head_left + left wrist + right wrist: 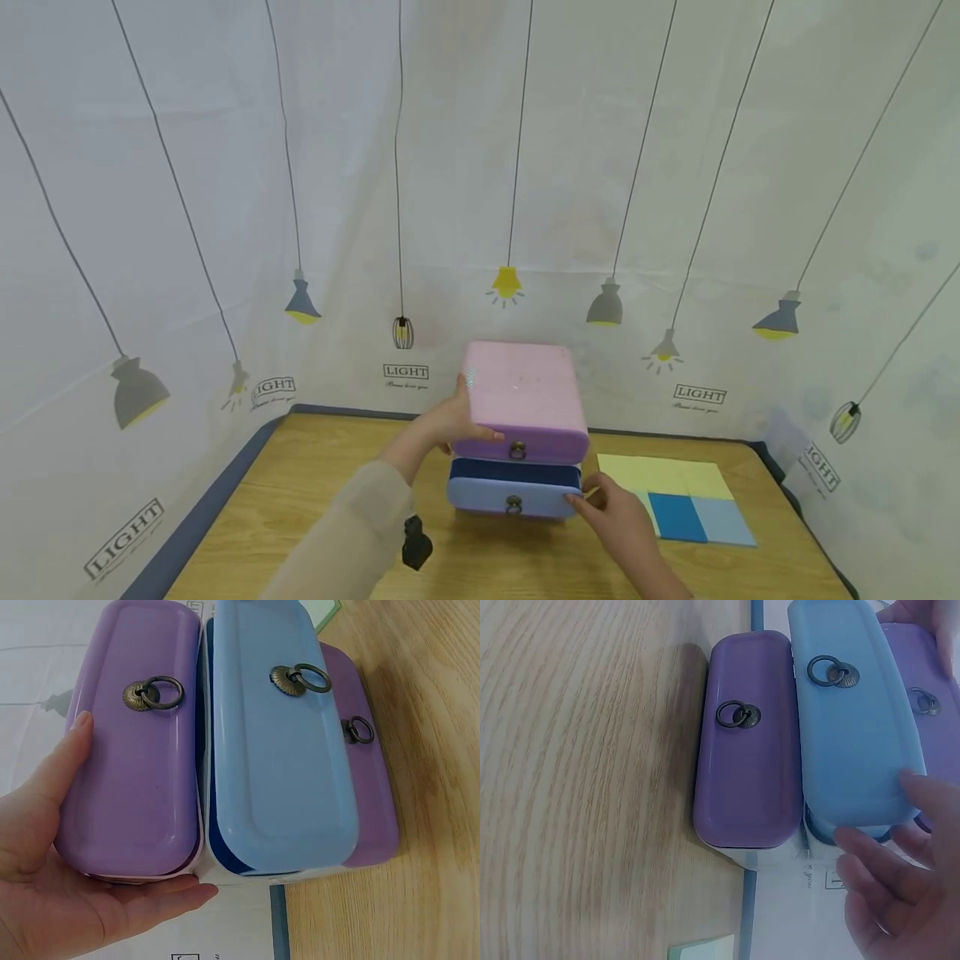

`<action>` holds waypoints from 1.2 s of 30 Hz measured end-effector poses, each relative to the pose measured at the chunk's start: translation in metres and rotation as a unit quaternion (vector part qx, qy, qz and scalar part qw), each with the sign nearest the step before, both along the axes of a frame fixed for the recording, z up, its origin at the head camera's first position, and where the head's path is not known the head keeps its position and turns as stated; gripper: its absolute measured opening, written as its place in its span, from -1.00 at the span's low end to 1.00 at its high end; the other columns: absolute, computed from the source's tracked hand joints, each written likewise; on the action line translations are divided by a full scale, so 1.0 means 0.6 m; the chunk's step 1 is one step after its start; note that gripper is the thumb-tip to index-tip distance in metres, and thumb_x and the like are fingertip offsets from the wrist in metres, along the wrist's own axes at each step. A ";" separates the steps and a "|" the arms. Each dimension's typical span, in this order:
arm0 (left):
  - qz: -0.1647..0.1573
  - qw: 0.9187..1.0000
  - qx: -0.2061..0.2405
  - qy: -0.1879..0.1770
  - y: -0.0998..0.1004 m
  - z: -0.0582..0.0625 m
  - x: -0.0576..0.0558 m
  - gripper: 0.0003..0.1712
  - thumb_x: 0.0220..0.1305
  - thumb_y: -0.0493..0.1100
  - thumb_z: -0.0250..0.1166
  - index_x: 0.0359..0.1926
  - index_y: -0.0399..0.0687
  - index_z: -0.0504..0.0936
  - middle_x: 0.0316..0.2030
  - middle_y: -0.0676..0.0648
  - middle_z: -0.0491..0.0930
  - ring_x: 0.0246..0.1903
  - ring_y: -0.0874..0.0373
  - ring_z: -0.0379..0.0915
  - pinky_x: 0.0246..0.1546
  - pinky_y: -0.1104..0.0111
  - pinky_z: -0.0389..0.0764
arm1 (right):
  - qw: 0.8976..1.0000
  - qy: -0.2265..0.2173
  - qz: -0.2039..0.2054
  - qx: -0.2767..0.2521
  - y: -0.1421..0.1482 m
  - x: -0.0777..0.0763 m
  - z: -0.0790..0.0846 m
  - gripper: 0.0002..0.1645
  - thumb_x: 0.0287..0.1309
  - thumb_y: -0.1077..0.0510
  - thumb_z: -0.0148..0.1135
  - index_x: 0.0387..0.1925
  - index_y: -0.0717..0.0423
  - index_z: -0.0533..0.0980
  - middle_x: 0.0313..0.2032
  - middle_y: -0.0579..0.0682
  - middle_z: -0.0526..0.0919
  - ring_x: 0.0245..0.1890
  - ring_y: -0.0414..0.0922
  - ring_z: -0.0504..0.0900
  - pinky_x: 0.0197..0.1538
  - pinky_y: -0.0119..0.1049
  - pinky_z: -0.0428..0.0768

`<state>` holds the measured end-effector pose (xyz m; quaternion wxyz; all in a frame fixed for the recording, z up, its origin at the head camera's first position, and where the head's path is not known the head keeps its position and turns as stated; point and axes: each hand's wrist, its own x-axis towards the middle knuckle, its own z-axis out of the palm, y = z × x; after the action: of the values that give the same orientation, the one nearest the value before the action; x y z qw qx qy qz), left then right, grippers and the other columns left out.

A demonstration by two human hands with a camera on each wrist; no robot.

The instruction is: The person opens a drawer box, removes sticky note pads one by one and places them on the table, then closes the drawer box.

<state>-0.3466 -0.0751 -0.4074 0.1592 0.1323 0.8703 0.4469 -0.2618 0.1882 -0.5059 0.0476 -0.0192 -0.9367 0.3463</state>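
Note:
A small three-tier drawer box point(521, 383) with a pink top stands near the back of the table. Its upper drawer point(127, 772) and lower drawer point(750, 772) have purple fronts with bronze ring pulls. Between them, the light-blue middle drawer point(480, 493) is pulled partly out, its dark-blue inside showing. My left hand point(450, 421) grips the box's left side at the top tier, thumb on the purple front and fingers along the side wall. At the blue drawer's right end, my right hand point(618, 508) pinches the front's edge between thumb and fingers.
Right of the box lie yellow sheets point(675, 475), a dark-blue square point(677, 517) and a light-blue square point(723, 521). A dark object point(416, 543) shows beside the left sleeve. A white cloth point(465, 208) printed with lamps rises behind the wooden table point(247, 533).

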 end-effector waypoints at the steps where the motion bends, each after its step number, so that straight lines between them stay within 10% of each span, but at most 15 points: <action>1: -0.002 1.000 -0.003 0.002 -0.001 0.000 0.000 0.54 -0.26 0.14 0.48 0.31 0.05 -0.65 0.27 -0.38 -0.05 -0.08 -0.24 0.31 -0.61 0.04 0.51 | 1.000 0.000 -0.003 0.000 -0.001 -0.001 0.001 -0.50 -0.10 -0.32 0.22 -0.40 0.01 0.47 -0.59 -0.19 0.52 -0.58 -0.24 0.43 -0.56 -0.35 0.40; 29: -0.007 0.998 -0.059 -0.014 0.001 0.004 -0.003 0.56 -0.23 0.25 0.42 0.26 -0.03 -0.74 0.28 -0.41 -0.06 -0.07 -0.30 0.34 -0.62 0.05 0.51 | 0.998 0.008 -0.042 -0.043 -0.001 -0.035 -0.004 -0.33 -0.15 -0.41 0.18 -0.35 0.12 0.55 -0.40 -0.09 0.60 -0.39 -0.15 0.52 -0.43 -0.24 0.49; 36: 0.004 0.999 -0.038 -0.024 0.006 0.001 -0.011 0.38 -0.03 0.42 0.14 0.27 -0.14 -0.69 0.33 -0.34 -0.38 0.26 -0.26 -0.19 0.10 -0.15 0.13 | 0.997 0.010 -0.054 -0.051 -0.003 -0.038 -0.007 -0.36 -0.15 -0.39 0.20 -0.37 0.10 0.55 -0.42 -0.10 0.59 -0.39 -0.16 0.52 -0.42 -0.25 0.49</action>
<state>-0.3530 -0.0715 -0.4068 0.1827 0.1119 0.8830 0.4175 -0.2843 0.1865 -0.5100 0.0746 -0.0687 -0.9149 0.3907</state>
